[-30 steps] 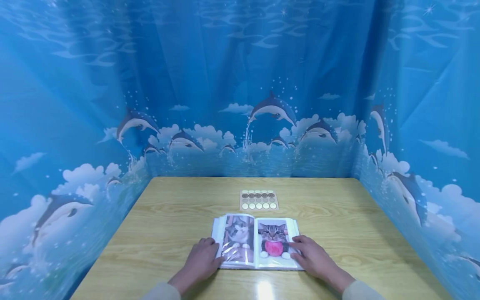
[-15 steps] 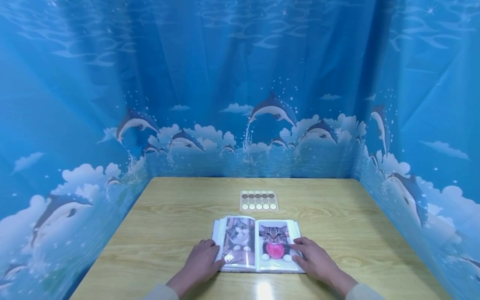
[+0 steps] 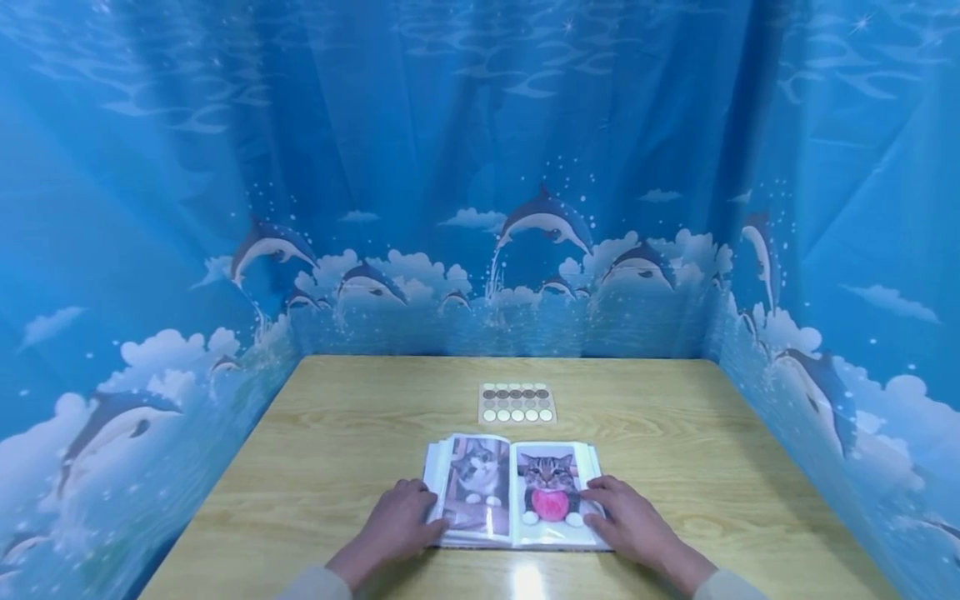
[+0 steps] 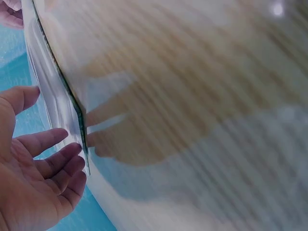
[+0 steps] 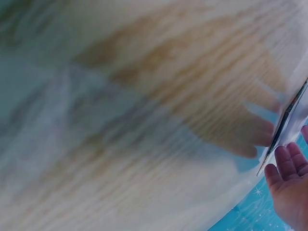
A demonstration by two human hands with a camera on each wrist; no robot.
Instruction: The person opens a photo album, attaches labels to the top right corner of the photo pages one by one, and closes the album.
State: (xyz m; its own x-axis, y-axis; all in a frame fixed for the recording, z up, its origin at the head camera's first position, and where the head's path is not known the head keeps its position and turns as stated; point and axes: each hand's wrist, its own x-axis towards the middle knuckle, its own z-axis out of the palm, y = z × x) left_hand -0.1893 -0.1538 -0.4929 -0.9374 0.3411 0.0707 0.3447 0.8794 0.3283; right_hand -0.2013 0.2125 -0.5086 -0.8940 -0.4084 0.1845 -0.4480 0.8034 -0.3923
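A photo album (image 3: 512, 533) lies spread wide on the wooden table, showing a grey-and-white cat picture (image 3: 477, 475) on its left page and a tabby with a pink ball (image 3: 550, 483) on its right. At the album's left edge rests my left hand (image 3: 401, 518), its thumb by the lower page corner. In the left wrist view its loosely bent fingers (image 4: 57, 166) lie along the cover's edge. My right hand (image 3: 628, 518) touches the right page's outer border with thumb and forefinger. The right wrist view catches its fairly straight fingers (image 5: 287, 163) beside the cover, partly cropped.
Behind the album lies a small flat board (image 3: 517, 403) with rows of round, coin-like discs. The wooden tabletop (image 3: 337, 433) stretches around both. A blue dolphin-print curtain (image 3: 420, 167) encloses the back and sides. Glare shines near the front.
The album has shifted slightly toward me, and the reflections on its left page have changed. Both hands stay at its sides, almost where they were.
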